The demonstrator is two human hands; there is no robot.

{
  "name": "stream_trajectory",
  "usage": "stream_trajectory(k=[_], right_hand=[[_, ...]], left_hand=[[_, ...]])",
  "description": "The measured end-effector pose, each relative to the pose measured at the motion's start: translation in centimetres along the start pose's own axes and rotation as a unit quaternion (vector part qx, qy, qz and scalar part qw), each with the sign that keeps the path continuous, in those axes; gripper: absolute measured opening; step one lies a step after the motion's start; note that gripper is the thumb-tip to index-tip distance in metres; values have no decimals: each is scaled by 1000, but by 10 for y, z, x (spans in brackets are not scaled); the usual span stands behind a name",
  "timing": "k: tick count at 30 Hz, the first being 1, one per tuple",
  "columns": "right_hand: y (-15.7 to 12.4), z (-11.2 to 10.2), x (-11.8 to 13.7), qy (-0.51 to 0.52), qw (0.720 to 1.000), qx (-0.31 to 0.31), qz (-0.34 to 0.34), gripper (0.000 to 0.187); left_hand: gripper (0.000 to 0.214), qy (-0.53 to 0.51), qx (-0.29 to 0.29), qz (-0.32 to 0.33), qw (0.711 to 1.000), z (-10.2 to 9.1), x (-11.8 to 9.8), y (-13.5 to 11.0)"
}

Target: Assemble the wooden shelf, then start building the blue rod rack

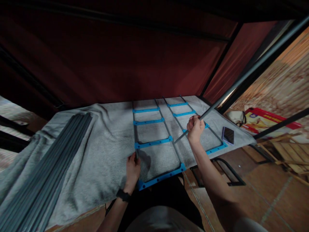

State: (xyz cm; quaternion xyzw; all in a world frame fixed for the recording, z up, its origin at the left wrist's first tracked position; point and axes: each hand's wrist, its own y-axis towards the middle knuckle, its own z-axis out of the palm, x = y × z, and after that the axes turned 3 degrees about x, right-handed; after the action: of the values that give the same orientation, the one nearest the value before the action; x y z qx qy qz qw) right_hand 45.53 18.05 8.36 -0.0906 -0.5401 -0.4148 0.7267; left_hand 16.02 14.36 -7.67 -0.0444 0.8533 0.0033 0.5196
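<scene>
My right hand (195, 129) is wrapped round a long grey tube (231, 87), raised at a slant. Its lower end points down toward the near ladder-like frame, and the upper part runs out at the top right. My left hand (132, 169) pinches the left side rod of that frame (154, 143), which has grey rods joined by blue crosspieces. A second such frame (184, 113) lies to its right, partly hidden behind my right hand. Whether the tube's lower end touches anything, I cannot tell.
A grey blanket (113, 135) covers the bed-like surface. On its left lies a bundle of grey tubes (45, 180). A phone (228, 134) rests near the right edge. Beyond stand a red box (270, 120) and a wooden stool (287, 158). Dark red curtains (120, 58) hang behind.
</scene>
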Motion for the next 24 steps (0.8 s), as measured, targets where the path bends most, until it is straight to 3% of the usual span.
stream_trajectory(k=[5,9,19,24], right_hand=[[4,16,-6,23,1000,2,0,32],[-11,35,-7,65,997,19,22,27],[-72,120,-24,106,986,90,91,28],[-88,146,-31,96,984,113,96,28]], left_hand=[[39,38,8,22,999,-5,10,1],[39,40,30,25,998,-9,13,2],[36,6,38,33,999,-11,15,-1],[35,-57,32,41,997,-11,18,-5]])
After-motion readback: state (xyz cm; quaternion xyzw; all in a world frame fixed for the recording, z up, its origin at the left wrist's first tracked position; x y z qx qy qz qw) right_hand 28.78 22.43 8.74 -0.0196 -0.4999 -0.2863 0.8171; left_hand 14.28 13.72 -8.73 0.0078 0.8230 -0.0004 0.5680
